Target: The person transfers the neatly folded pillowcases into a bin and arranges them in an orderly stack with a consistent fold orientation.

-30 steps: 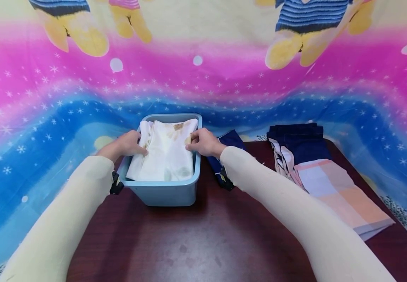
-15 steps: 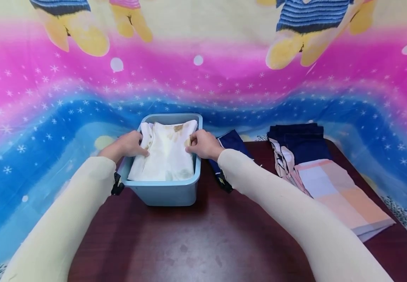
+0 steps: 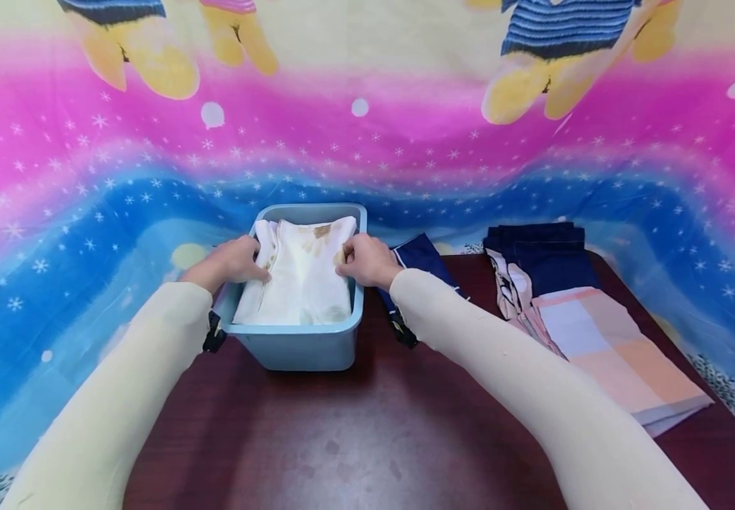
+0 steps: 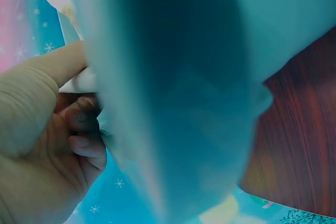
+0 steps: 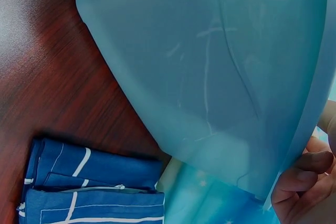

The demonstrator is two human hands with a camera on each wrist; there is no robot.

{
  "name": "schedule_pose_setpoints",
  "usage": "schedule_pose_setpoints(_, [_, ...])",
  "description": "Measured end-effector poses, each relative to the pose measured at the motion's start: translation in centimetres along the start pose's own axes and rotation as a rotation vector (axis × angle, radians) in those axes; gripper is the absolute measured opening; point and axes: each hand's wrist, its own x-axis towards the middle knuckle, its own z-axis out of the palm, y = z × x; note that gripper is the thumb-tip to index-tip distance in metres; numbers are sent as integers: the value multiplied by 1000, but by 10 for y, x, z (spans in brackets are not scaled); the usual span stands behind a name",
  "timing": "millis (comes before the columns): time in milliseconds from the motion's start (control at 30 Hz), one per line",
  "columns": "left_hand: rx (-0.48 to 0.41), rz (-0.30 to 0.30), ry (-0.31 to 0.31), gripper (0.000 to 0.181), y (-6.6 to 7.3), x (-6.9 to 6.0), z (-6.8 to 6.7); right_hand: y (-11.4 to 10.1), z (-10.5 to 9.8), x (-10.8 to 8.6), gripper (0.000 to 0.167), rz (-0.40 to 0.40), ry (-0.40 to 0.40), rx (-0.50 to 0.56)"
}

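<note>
A folded white cloth [image 3: 300, 280] with brown and grey-green patches lies in a light blue plastic bin [image 3: 300, 352], filling most of its opening. At the cloth's left side, my left hand [image 3: 232, 262] pinches the edge between thumb and fingers. My right hand [image 3: 372, 261] pinches the opposite edge, next to the bin's right rim. In the left wrist view, the blurred bin wall [image 4: 184, 103] hides the fingertips of the left hand [image 4: 47, 119]. The right wrist view has the bin's outer side [image 5: 199, 77], with curled fingers [image 5: 302, 179] at its rim.
Dark blue folded cloth [image 3: 421, 255] with white lines lies just right of the bin. Farther right are navy folded fabric [image 3: 555, 258], a bunched patterned cloth [image 3: 513, 287] and a peach checked cloth [image 3: 622, 354]. All lie on a dark wooden table [image 3: 342, 439], with a printed curtain [image 3: 367, 142] behind.
The white cloth has settled slightly lower in the bin, and its front left edge has shifted a little right. Both hands keep nearly the same places.
</note>
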Motion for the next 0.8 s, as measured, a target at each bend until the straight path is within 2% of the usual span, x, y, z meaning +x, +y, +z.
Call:
schedule_pose_setpoints(267, [2,-5,14,46,2,-2,0,-1,-2,-1,29,-15,-3,9])
schedule_pose_setpoints(433, [-16,60,35,27,1,-4,0,0,-4,-3,19,-32,-25,32])
schedule_pose_setpoints(533, [-40,101,52,23,-1,-7,1,-1,-6,-5,26,-37,-38,41])
schedule_pose_setpoints(800, [-70,90,70,25,-1,-10,2,0,-5,-7,25,-56,-37,67])
